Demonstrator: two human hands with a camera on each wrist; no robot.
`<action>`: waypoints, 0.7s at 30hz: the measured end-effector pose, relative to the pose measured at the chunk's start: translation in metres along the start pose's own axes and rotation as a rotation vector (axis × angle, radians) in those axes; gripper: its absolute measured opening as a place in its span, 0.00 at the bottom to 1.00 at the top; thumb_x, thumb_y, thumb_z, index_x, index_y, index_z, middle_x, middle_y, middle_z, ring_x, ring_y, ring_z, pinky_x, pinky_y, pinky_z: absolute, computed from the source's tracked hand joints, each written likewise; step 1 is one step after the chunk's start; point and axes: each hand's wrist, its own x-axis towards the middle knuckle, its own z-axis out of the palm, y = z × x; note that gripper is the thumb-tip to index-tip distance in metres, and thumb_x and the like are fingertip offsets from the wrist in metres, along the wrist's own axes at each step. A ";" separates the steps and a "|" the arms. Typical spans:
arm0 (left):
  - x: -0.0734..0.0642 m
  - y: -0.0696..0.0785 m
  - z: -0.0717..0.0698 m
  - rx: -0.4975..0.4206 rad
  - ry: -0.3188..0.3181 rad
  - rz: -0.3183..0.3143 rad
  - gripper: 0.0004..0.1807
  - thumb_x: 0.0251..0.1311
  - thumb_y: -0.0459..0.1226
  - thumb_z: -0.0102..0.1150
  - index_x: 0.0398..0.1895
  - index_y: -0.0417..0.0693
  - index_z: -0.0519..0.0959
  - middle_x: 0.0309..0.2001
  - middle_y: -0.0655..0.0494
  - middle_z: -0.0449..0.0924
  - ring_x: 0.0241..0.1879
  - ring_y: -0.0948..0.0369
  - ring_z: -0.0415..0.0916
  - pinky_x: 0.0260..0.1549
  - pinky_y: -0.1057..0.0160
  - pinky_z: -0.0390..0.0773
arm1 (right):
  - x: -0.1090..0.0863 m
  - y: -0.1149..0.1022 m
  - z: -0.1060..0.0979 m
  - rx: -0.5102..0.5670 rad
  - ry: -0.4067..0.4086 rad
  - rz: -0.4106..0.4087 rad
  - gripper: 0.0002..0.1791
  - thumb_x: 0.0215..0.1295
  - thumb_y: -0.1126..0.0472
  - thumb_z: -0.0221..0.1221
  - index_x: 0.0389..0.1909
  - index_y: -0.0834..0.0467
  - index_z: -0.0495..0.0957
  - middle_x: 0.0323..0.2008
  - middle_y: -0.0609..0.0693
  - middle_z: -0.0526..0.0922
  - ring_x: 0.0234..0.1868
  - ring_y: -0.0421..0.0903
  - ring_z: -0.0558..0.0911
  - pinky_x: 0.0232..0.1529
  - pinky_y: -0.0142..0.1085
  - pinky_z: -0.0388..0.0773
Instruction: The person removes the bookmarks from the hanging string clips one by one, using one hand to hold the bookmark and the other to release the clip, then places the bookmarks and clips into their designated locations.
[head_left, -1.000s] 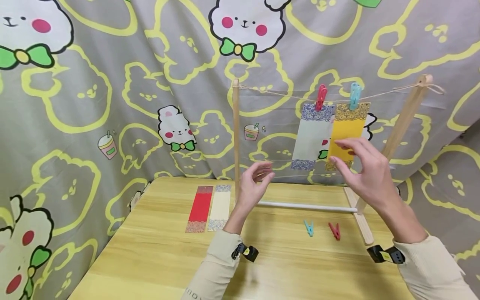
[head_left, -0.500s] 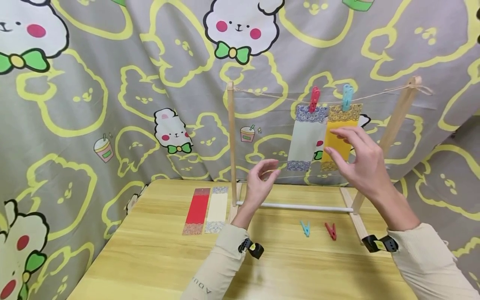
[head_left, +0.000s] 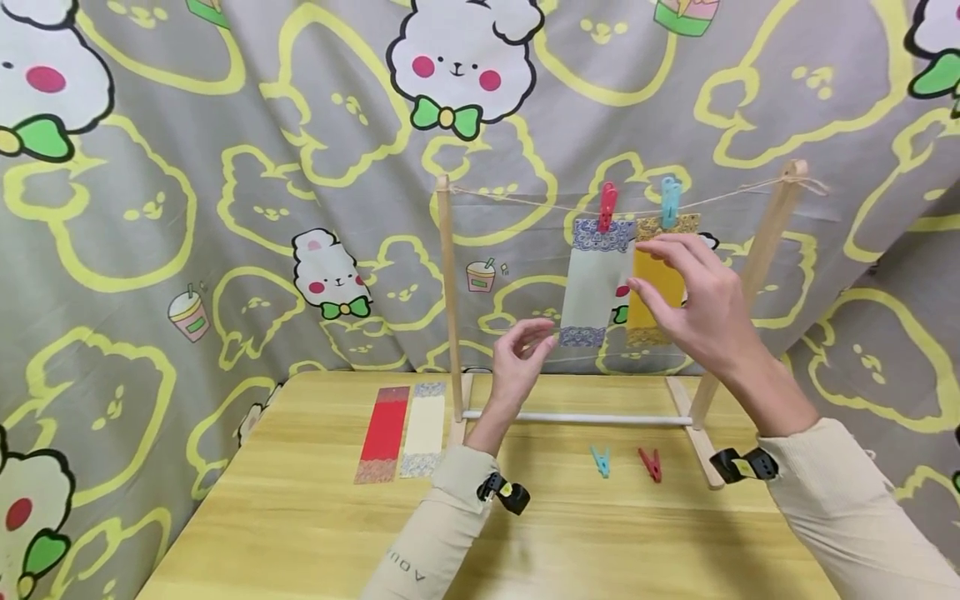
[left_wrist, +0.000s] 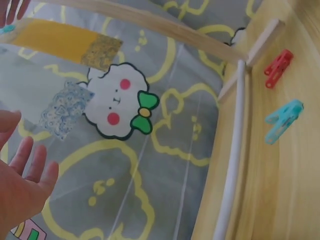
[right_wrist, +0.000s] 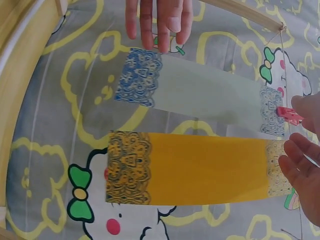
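Observation:
Two patterned paper bookmarks hang from a string (head_left: 517,198): a pale one (head_left: 588,283) under a red clothes peg (head_left: 607,207), and a yellow one (head_left: 647,287) under a light blue clothes peg (head_left: 671,202). My right hand (head_left: 708,308) hovers in front of the yellow bookmark, thumb and fingers spread apart, holding nothing. Part of that bookmark is hidden behind it. Beside the pale bookmark's lower left corner is my left hand (head_left: 519,362), fingers loosely bent around nothing. In the right wrist view, the left fingers (right_wrist: 160,22) appear just off the pale bookmark's lower end.
A wooden frame (head_left: 450,292) with a white crossbar (head_left: 600,419) carries the string. On the table (head_left: 300,533) lie a light blue peg (head_left: 601,462), a red peg (head_left: 651,465), a red bookmark (head_left: 384,433) and a cream bookmark (head_left: 425,425). A patterned curtain (head_left: 390,192) hangs behind.
The head view has shifted a little, so the scene sits further left. My left hand has come closer to the pale bookmark; my right hand has risen slightly along the yellow one.

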 end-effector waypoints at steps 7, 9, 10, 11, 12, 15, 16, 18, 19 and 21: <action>-0.003 0.001 0.006 0.002 -0.001 -0.028 0.15 0.60 0.19 0.63 0.51 0.25 0.80 0.54 0.31 0.80 0.56 0.36 0.77 0.59 0.43 0.78 | 0.015 -0.003 -0.001 -0.001 -0.011 0.003 0.24 0.58 0.68 0.73 0.56 0.64 0.81 0.52 0.58 0.82 0.53 0.57 0.82 0.58 0.49 0.79; -0.004 0.002 0.008 0.013 -0.002 -0.033 0.15 0.60 0.18 0.62 0.51 0.24 0.79 0.54 0.30 0.80 0.56 0.34 0.77 0.58 0.47 0.79 | 0.021 -0.005 -0.001 0.000 -0.020 0.001 0.24 0.59 0.68 0.73 0.57 0.63 0.81 0.53 0.57 0.82 0.54 0.56 0.81 0.59 0.49 0.78; -0.004 0.004 0.009 0.024 -0.002 -0.033 0.15 0.60 0.18 0.62 0.51 0.23 0.79 0.54 0.29 0.80 0.56 0.34 0.77 0.58 0.48 0.80 | 0.024 -0.005 -0.001 0.001 -0.025 -0.001 0.23 0.60 0.68 0.72 0.57 0.63 0.81 0.53 0.57 0.82 0.55 0.56 0.81 0.59 0.48 0.78; -0.005 0.007 0.010 0.034 -0.004 -0.032 0.15 0.60 0.18 0.62 0.51 0.22 0.78 0.54 0.29 0.79 0.56 0.33 0.77 0.57 0.49 0.81 | 0.027 -0.006 -0.001 0.000 -0.029 -0.004 0.23 0.61 0.68 0.72 0.58 0.63 0.81 0.54 0.57 0.82 0.55 0.56 0.81 0.60 0.48 0.78; -0.006 0.011 0.011 0.044 -0.006 -0.030 0.14 0.60 0.18 0.61 0.50 0.22 0.78 0.54 0.28 0.79 0.55 0.32 0.77 0.57 0.49 0.81 | 0.029 -0.007 -0.001 -0.001 -0.031 -0.006 0.23 0.62 0.68 0.71 0.58 0.63 0.81 0.54 0.57 0.82 0.55 0.55 0.81 0.60 0.48 0.78; -0.011 0.024 0.015 0.077 -0.020 -0.016 0.13 0.62 0.19 0.61 0.49 0.21 0.78 0.50 0.26 0.80 0.52 0.32 0.77 0.56 0.46 0.81 | 0.035 -0.008 -0.001 -0.009 -0.033 -0.012 0.21 0.64 0.68 0.69 0.58 0.64 0.80 0.53 0.58 0.81 0.54 0.55 0.81 0.57 0.50 0.78; -0.012 0.027 0.016 0.093 -0.023 -0.007 0.12 0.62 0.19 0.60 0.49 0.22 0.79 0.49 0.27 0.80 0.51 0.33 0.78 0.56 0.45 0.81 | 0.037 -0.008 -0.001 -0.012 -0.033 -0.014 0.21 0.65 0.68 0.68 0.58 0.64 0.80 0.53 0.58 0.81 0.53 0.55 0.81 0.56 0.50 0.79; -0.015 0.032 0.018 0.127 -0.025 0.016 0.10 0.63 0.20 0.60 0.47 0.23 0.80 0.46 0.27 0.81 0.48 0.34 0.79 0.53 0.43 0.82 | 0.040 -0.007 -0.002 -0.013 -0.032 -0.015 0.20 0.66 0.69 0.67 0.58 0.64 0.80 0.53 0.59 0.81 0.51 0.56 0.81 0.53 0.50 0.79; -0.017 0.034 0.019 0.148 -0.025 0.031 0.10 0.63 0.20 0.60 0.47 0.24 0.80 0.44 0.28 0.82 0.46 0.35 0.80 0.51 0.43 0.83 | 0.041 -0.007 -0.002 -0.015 -0.034 -0.015 0.20 0.66 0.69 0.66 0.59 0.64 0.80 0.53 0.60 0.80 0.51 0.56 0.81 0.53 0.51 0.79; -0.020 0.036 0.021 0.178 -0.026 0.061 0.09 0.63 0.19 0.60 0.46 0.25 0.81 0.43 0.29 0.82 0.43 0.36 0.80 0.47 0.42 0.84 | 0.044 -0.006 -0.003 -0.019 -0.040 -0.016 0.20 0.67 0.70 0.65 0.59 0.65 0.79 0.53 0.60 0.80 0.51 0.56 0.81 0.53 0.51 0.79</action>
